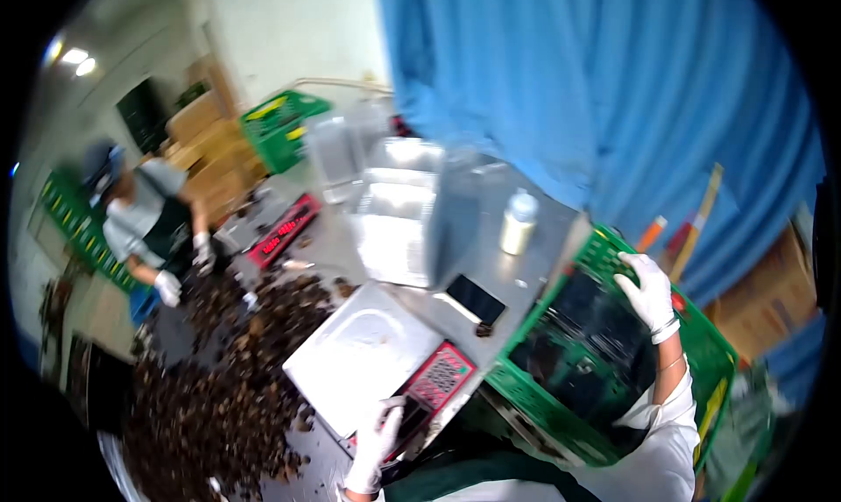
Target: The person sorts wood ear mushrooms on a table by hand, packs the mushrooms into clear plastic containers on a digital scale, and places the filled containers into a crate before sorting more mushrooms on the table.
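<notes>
My left hand (377, 442), in a white glove, is at the front edge of a weighing scale (363, 357), its fingers stretched out beside the red keypad panel (438, 378). It holds nothing that I can see. My right hand (648, 293), also gloved, is over the far right side of a green plastic crate (547, 419), with fingers spread. Whether it touches the rim cannot be made out. Inside the crate lie dark packs (583, 340) under shiny clear plastic. The scale's silver plate bears nothing.
Small dark brown pieces (219, 388) cover the table's left side. Behind the scale are stacked clear trays (399, 217), a phone (475, 299) and a white-capped bottle (519, 223). A co-worker (153, 213) in gloves stands across, near another red scale display (285, 230). A blue curtain (596, 90) hangs behind.
</notes>
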Demonstrator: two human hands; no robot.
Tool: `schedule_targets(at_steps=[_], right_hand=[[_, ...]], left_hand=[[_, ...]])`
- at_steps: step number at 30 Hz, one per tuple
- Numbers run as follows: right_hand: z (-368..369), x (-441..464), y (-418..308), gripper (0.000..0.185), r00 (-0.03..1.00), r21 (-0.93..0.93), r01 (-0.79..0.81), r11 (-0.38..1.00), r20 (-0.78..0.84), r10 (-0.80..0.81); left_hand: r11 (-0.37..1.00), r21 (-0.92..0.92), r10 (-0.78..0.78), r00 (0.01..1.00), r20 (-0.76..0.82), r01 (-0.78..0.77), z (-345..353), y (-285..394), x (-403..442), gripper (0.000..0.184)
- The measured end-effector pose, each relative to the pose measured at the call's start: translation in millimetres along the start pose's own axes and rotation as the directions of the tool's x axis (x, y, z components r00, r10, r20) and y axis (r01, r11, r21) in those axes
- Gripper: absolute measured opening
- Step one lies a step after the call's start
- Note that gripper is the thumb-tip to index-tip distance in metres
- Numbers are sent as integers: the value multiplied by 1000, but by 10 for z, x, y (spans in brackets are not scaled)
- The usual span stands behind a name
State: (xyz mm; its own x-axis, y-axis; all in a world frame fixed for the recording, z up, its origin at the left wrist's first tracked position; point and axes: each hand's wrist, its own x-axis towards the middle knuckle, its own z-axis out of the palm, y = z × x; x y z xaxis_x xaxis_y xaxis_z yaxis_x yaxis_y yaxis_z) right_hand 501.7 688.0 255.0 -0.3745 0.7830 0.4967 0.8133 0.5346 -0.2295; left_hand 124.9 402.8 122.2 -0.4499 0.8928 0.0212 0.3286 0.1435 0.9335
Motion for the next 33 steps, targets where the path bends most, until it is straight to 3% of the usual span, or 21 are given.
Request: schedule_targets(at_steps=[2,5,6,8,10,12,14,18,20,22,23,24,26,28,29,30,32,33], right_hand=[[326,534,-514,32,980,117,190,975,42,-196],[956,1156,-1275,35,901,302,419,856,-25,-433],[1210,1342,-1516,38,866,285,496,820,-101,-489],[1721,1616,-1916,40,816,171,571,803,-231,-530],[2274,1816,-2068,40,836,13,540,841,-118,-535],[2584,1878,-2173,30,830,-27,558,829,12,-558],[2569,1987,-2213,18,824,95,558,824,51,-564],[2369,2021,-2309,24,890,157,443,883,41,-454],[2385,2060,-2312,27,914,137,397,907,23,-404],[2456,2207,-2188,30,937,310,301,902,79,-340],[2625,2394,-1993,33,961,378,177,909,132,-242],[2792,2608,-1689,30,964,577,87,812,158,-216],[2585,2610,-1504,24,1000,899,-9,438,-3,28],[1829,2275,-1913,29,990,992,17,127,-34,136],[1581,2129,-2019,31,1000,997,-27,66,26,17],[1418,1882,-2233,31,999,997,-21,68,19,26],[1030,1247,-2731,29,988,883,134,450,-87,-124],[863,924,-2978,23,965,713,214,668,-47,-259]], left_hand=[[985,133,105,994,22,-107,30,36,-93,18],[982,177,62,998,30,-66,-37,100,-362,24],[976,200,91,996,-14,-87,-60,-31,-479,25],[972,221,-45,989,-138,75,-154,-187,-767,25],[955,231,-106,944,-313,184,-250,-354,-1113,25],[927,221,-177,873,-455,303,-350,-468,-1472,25],[912,138,-240,775,-584,386,-387,-593,-1823,24],[829,-52,-437,587,-681,556,-545,-677,-2337,25],[840,-52,-418,581,-698,540,-669,-810,-2475,26],[866,38,-333,631,-700,499,-844,-867,-2547,26],[872,-1,-357,634,-686,490,-958,-887,-2558,26],[876,-6,-355,636,-685,483,-1100,-927,-2584,26],[890,27,-324,673,-665,455,-1333,-990,-2640,26],[909,23,-292,675,-677,416,-1559,-985,-2711,25],[913,16,-289,673,-681,408,-1618,-1054,-2770,24],[919,18,-277,676,-683,395,-1698,-1133,-2818,24],[922,20,-274,687,-673,387,-1804,-1293,-2912,23],[921,9,-285,687,-669,391,-1851,-1353,-2954,22]])
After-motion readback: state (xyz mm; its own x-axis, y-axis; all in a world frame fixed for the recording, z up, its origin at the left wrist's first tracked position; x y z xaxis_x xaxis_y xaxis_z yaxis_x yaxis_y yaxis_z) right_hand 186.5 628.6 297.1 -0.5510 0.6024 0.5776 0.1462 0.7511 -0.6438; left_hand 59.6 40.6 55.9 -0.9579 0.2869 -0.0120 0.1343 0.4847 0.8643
